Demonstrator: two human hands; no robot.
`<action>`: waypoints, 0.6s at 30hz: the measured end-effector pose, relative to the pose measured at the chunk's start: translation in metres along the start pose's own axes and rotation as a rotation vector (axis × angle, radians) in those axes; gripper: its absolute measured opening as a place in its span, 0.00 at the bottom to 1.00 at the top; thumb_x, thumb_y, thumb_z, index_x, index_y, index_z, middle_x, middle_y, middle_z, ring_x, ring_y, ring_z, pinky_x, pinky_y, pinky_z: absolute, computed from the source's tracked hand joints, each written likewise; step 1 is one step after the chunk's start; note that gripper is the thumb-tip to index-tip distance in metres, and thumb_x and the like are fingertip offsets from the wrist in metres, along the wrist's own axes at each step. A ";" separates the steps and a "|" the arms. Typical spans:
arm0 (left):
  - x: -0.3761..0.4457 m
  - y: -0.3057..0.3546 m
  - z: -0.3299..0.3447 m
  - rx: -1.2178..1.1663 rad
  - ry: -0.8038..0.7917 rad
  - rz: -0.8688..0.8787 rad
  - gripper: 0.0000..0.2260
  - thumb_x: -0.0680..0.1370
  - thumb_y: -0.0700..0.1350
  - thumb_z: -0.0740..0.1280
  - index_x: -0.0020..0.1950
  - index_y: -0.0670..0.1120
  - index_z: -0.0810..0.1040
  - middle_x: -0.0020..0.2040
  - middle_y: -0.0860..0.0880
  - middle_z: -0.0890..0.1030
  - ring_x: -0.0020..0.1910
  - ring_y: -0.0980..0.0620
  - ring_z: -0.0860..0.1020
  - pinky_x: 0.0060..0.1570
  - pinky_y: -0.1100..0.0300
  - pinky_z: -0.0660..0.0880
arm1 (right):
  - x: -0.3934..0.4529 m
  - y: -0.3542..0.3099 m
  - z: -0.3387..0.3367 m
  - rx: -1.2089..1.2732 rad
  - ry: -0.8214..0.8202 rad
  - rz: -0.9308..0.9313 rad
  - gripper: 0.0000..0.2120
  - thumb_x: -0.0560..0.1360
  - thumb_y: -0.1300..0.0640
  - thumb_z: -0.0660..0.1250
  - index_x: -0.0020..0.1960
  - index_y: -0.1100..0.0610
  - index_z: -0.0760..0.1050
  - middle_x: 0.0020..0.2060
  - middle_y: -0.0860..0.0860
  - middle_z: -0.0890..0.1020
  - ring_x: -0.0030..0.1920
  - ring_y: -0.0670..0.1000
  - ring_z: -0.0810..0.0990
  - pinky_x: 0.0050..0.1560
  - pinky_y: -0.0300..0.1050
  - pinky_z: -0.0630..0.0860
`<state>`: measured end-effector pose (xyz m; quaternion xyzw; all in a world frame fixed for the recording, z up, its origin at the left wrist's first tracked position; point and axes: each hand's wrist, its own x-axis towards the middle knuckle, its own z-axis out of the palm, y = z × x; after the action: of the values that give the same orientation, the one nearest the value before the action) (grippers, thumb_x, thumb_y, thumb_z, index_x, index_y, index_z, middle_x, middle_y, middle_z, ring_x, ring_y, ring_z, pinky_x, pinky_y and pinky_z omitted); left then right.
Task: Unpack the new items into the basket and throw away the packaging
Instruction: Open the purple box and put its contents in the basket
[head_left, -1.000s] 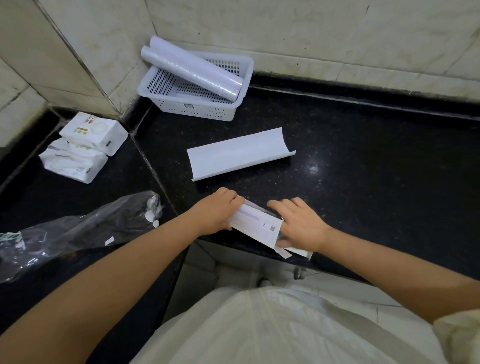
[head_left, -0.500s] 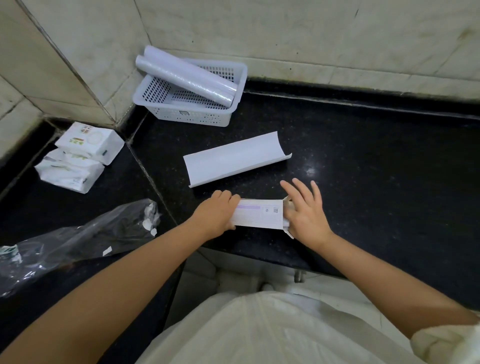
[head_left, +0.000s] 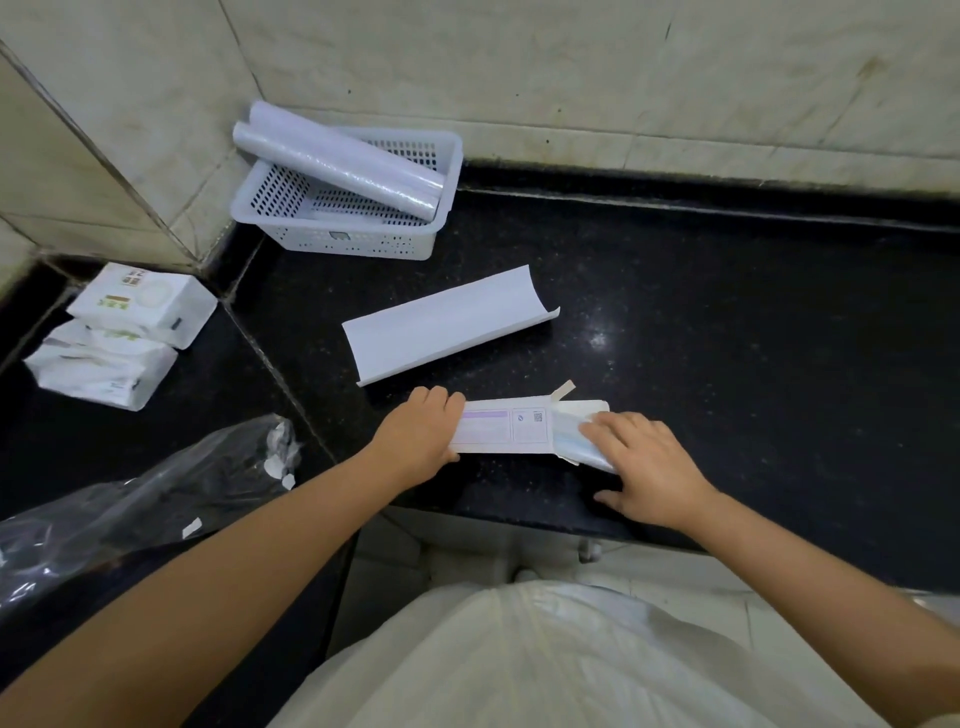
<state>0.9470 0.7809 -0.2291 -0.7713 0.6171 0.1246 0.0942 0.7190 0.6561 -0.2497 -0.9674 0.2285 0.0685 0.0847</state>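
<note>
A long white box (head_left: 503, 427) with a purple stripe lies flat near the tabletop's front edge, right flap open, a pale roll (head_left: 574, 447) partly out. Behind, a white perforated basket (head_left: 363, 244) carries two wrapped rolls (head_left: 343, 161) laid across its rim

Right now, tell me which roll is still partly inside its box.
The roll under the right hand, sticking out of the printed box; the two other rolls lie across the basket.

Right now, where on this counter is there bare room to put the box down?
The black counter is bare right of the curled cardboard sleeve, from the back wall to the front edge. Left is crowded: basket, wipe packs, plastic bag.
</note>
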 end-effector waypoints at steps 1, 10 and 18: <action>0.000 0.000 0.000 0.011 0.002 0.009 0.29 0.76 0.50 0.66 0.71 0.42 0.59 0.66 0.44 0.68 0.63 0.46 0.67 0.58 0.56 0.71 | 0.003 -0.002 -0.002 -0.007 -0.085 0.035 0.35 0.68 0.46 0.70 0.70 0.53 0.61 0.68 0.51 0.68 0.65 0.55 0.67 0.61 0.48 0.64; 0.002 0.000 0.003 0.071 -0.005 0.027 0.29 0.76 0.50 0.65 0.71 0.42 0.59 0.65 0.44 0.69 0.63 0.46 0.68 0.58 0.57 0.71 | 0.036 -0.029 0.003 0.160 -0.265 0.297 0.30 0.70 0.60 0.66 0.69 0.58 0.58 0.59 0.60 0.73 0.57 0.60 0.74 0.54 0.51 0.73; 0.006 -0.007 0.001 0.006 -0.042 -0.049 0.31 0.76 0.50 0.67 0.73 0.43 0.56 0.68 0.45 0.67 0.65 0.46 0.67 0.59 0.56 0.72 | 0.029 -0.005 -0.008 -0.064 -0.224 0.309 0.20 0.70 0.62 0.62 0.61 0.60 0.64 0.54 0.57 0.78 0.52 0.57 0.78 0.44 0.46 0.71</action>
<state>0.9553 0.7770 -0.2317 -0.7831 0.5961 0.1367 0.1123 0.7474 0.6465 -0.2465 -0.9094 0.3612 0.1951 0.0670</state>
